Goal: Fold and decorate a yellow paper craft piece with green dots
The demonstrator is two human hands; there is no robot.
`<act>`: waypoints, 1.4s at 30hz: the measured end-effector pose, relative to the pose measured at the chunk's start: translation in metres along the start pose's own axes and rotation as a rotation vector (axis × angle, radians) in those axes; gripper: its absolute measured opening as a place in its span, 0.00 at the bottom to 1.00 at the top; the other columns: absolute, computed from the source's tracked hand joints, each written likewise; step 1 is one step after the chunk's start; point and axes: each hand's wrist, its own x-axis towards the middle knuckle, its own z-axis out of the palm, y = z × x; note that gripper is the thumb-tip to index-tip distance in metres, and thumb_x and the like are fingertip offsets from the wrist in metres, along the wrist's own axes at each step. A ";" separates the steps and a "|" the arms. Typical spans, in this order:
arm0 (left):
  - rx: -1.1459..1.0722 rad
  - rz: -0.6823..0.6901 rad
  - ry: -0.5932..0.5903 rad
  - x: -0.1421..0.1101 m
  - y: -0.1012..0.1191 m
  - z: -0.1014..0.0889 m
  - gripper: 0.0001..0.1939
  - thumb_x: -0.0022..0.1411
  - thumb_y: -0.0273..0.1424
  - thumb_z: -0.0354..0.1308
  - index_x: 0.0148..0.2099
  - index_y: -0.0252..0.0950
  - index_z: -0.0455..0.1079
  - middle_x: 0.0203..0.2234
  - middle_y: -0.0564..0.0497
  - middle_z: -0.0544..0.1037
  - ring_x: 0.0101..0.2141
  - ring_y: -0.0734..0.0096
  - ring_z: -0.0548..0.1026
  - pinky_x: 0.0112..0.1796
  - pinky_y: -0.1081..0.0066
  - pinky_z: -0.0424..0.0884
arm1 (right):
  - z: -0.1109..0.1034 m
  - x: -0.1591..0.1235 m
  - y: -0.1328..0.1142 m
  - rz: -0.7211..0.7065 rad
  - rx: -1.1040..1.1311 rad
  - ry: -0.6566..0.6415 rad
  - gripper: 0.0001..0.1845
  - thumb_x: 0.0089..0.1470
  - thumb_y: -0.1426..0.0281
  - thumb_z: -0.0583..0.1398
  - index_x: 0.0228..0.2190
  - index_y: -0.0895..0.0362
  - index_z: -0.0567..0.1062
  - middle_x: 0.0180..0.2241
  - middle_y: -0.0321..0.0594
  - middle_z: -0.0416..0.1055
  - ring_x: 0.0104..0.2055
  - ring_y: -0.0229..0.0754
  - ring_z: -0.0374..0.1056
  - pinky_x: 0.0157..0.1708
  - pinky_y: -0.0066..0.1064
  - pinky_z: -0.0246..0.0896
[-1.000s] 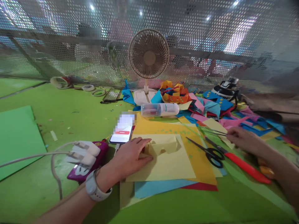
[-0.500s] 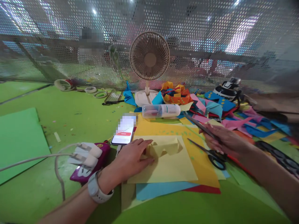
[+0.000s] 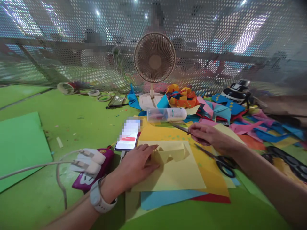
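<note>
My left hand (image 3: 137, 164) rests on a pale yellow sheet (image 3: 175, 179). Its thumb and forefinger are apart at the left end of a small folded pale yellow paper piece (image 3: 176, 151), which stands up from the sheet. My right hand (image 3: 205, 135) is closed on a long, thin dark tool (image 3: 180, 127), held above the orange-yellow paper (image 3: 211, 179). The tool's tip points left, towards a clear bottle; its exact kind cannot be made out. Dark-handled scissors (image 3: 224, 166) lie below my right hand.
A phone (image 3: 128, 137) is plugged in beside my left hand, near a purple power strip (image 3: 81, 182) with cables. Behind are the bottle (image 3: 166, 114), a fan (image 3: 154, 60) and heaped folded paper (image 3: 184, 97). Green card (image 3: 21, 147) lies at left.
My right hand has moved left and slightly up with the dark tool, whose tip is now just below the bottle. My left hand stays on the sheet.
</note>
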 end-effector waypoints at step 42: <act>0.014 -0.007 -0.036 0.001 0.000 0.000 0.27 0.60 0.38 0.55 0.60 0.39 0.59 0.48 0.45 0.71 0.47 0.56 0.69 0.45 0.60 0.66 | 0.026 0.015 0.034 -0.317 -0.826 0.259 0.10 0.61 0.69 0.53 0.33 0.55 0.73 0.34 0.38 0.72 0.38 0.41 0.68 0.35 0.30 0.58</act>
